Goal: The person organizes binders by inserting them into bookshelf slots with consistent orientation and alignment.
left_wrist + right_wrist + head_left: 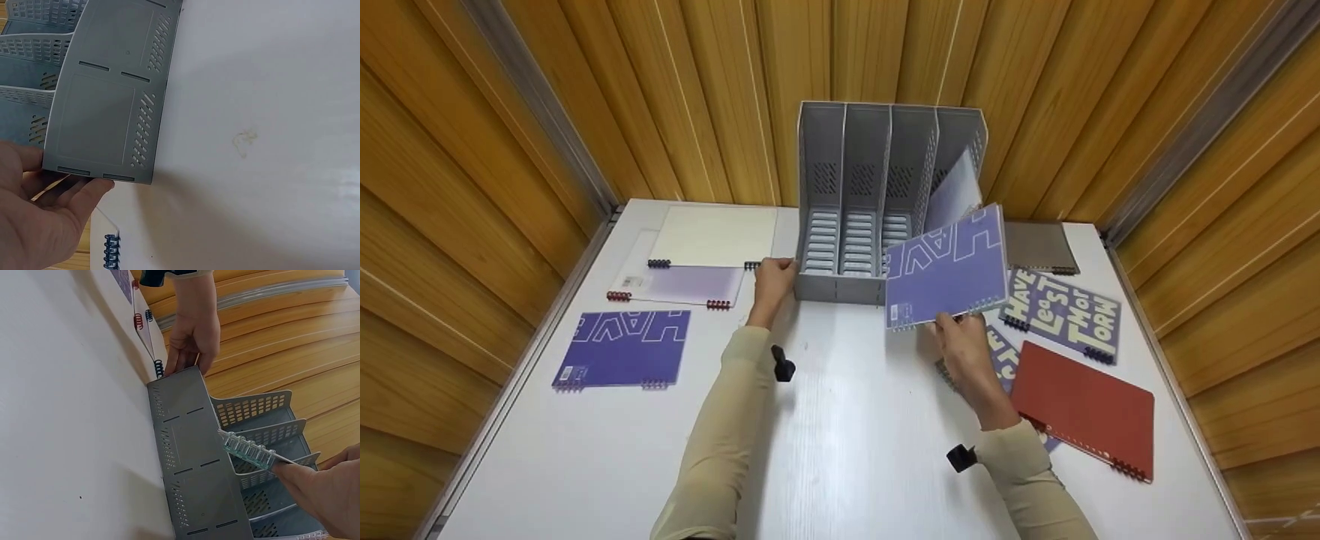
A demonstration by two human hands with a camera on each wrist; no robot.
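Observation:
A grey file holder (840, 288) with several upright compartments stands at the back of the table. My left hand (774, 283) grips its front left corner, thumb along the edge in the left wrist view (50, 219). My right hand (966, 346) pinches a purple spiral notebook (949, 262) by its lower, ring-bound edge. This notebook is tilted in front of the right-hand compartments and hides part of them. Its clear rings (247, 449) show in the right wrist view. Another pale purple notebook (956, 193) leans in the rightmost compartment.
At left lie a cream notebook (712, 236), a pale purple one (690, 285) partly under it, and a purple one (622, 349). At right are a brown notebook (1039, 246), lettered notebooks (1065, 315) and a red notebook (1087, 401). Wooden panels (720, 97) enclose the table.

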